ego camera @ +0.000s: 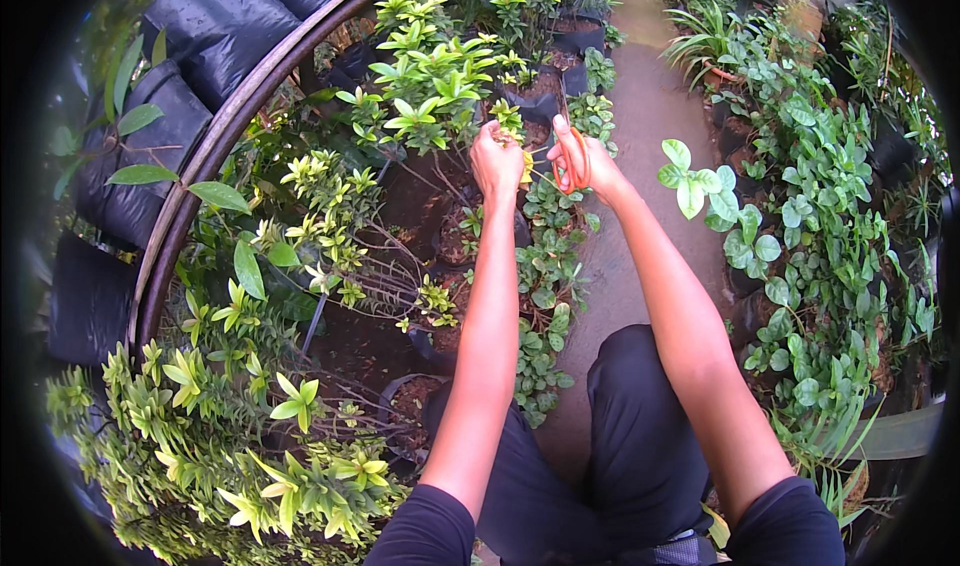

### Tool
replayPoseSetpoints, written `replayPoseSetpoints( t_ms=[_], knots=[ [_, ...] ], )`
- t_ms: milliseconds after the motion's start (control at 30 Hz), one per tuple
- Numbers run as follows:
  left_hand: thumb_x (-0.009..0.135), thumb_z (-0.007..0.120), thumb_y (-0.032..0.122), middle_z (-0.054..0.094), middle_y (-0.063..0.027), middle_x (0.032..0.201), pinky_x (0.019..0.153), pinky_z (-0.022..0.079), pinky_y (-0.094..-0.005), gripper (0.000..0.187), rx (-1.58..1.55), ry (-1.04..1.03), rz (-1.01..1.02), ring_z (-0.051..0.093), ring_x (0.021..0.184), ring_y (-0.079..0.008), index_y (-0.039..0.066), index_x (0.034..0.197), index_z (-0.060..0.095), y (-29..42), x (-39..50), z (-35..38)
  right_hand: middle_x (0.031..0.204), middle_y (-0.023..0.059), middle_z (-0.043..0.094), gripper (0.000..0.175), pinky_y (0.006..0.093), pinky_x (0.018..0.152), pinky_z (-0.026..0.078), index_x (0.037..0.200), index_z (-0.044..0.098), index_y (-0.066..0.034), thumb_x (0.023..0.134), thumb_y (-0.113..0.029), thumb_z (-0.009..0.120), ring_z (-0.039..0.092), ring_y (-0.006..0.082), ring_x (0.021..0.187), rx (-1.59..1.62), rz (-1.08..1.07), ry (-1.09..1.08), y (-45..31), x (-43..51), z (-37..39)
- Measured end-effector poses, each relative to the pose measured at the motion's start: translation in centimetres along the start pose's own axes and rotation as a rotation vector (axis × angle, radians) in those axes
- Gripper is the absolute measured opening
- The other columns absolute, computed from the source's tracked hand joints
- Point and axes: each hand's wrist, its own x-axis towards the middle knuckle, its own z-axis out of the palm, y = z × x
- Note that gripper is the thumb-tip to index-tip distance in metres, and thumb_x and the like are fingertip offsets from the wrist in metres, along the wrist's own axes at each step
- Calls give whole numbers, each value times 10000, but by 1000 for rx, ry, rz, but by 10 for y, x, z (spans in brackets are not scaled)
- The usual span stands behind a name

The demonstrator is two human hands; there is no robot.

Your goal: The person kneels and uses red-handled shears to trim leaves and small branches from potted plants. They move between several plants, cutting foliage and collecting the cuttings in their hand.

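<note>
My right hand grips orange-handled scissors, with its fingers at the loops and the narrow blades pointing away from me. Close beside it, my left hand is curled around small plant cuttings. Yellowish leaf bits and thin stems poke out on its right side towards the scissors. How many pieces it holds is hidden by the fingers. Just beyond the left hand grows a leafy shrub with bright green tips. A small yellow-green shoot stands right past the fingertips.
A concrete path runs ahead between plant rows. Low round-leaved plants edge it on the left, denser leafy plants on the right. A curved rail and black plastic grow bags stand at left. More shrubs fill the lower left.
</note>
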Motion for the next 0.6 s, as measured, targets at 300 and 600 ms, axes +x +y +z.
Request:
replayPoseSetpoints(
  t_ms=[300,600],
  knots=[
    [774,652,91,609,-231,1063,868,477,-458,386,205,119,-33,599,1020,-396,-11,1133,553,-6,4,-9,588,18,499,817,280,479,469,847,604,41,826,-763,460,559,129,480,-39,29,-24,13,12,0],
    [810,686,179,716,-140,930,787,515,-391,236,116,5,-76,688,883,-306,91,1029,704,-14,18,-14,564,30,512,821,270,437,451,828,602,41,819,-769,462,549,138,438,-122,19,-94,19,11,-2]
  ],
)
